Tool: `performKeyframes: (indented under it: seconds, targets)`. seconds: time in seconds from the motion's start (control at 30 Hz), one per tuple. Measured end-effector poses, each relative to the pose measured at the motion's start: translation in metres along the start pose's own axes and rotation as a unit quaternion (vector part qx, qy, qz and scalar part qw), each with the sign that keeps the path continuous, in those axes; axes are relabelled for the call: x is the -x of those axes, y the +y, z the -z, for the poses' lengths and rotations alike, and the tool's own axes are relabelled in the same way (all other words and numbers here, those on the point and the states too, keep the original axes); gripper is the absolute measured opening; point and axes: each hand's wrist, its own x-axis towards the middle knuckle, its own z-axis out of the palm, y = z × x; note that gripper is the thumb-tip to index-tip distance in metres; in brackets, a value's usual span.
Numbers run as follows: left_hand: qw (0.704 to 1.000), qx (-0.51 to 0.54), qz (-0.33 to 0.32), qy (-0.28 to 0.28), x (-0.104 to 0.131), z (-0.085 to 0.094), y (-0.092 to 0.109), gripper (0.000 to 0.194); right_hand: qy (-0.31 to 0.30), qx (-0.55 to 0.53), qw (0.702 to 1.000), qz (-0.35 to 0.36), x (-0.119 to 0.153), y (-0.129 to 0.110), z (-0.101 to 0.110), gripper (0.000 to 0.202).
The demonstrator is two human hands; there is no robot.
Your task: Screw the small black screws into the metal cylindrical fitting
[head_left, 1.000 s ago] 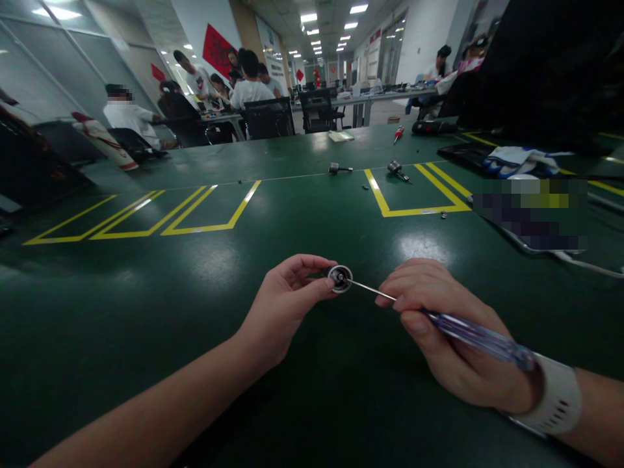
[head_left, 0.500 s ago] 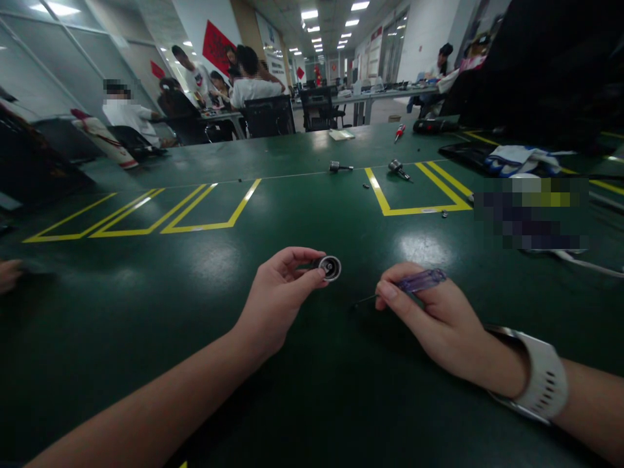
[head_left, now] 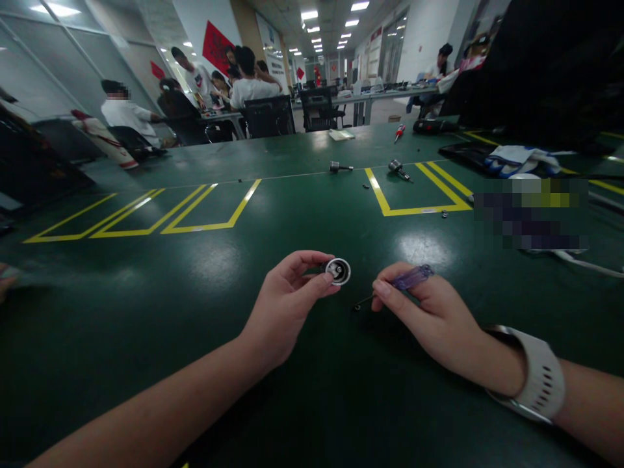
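Between the thumb and fingers of my left hand is a round metal cup-shaped part, its open end turned toward me with a small core inside. My right hand pinches a screwdriver with a clear purple handle. Its dark shaft slants down to the left, and a small ring-like piece shows at the tip. The tip is apart from the metal part. Both hands are above the green table.
Farther back lie two metal parts with shafts, small loose pieces and a red screwdriver. White-blue gloves rest at right, near a blurred-out object. Yellow tape marks the table. Another person's hand shows at the left edge.
My left hand has shifted slightly right and down with the metal part, whose opening now shows more brightly. My right hand has edged left with the screwdriver. The other person's hand has moved slightly.
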Motion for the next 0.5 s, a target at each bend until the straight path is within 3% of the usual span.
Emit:
performKeyframes:
  seconds: [0.13, 0.27, 0.5]
  targets:
    - [0.999, -0.005, -0.018, -0.043, 0.006, -0.009, -0.010, 0.022, 0.000, 0.018, 0.997, 0.074, 0.003, -0.002, 0.001, 0.013]
    - [0.999, 0.002, -0.023, -0.047, 0.010, -0.013, -0.014, 0.026, -0.029, 0.039, 0.982, 0.181, 0.004, -0.004, 0.006, 0.008]
    - [0.998, -0.018, -0.022, -0.056, 0.012, -0.013, -0.011, 0.026, -0.098, 0.073, 0.961, 0.248, 0.002, -0.007, 0.006, 0.009]
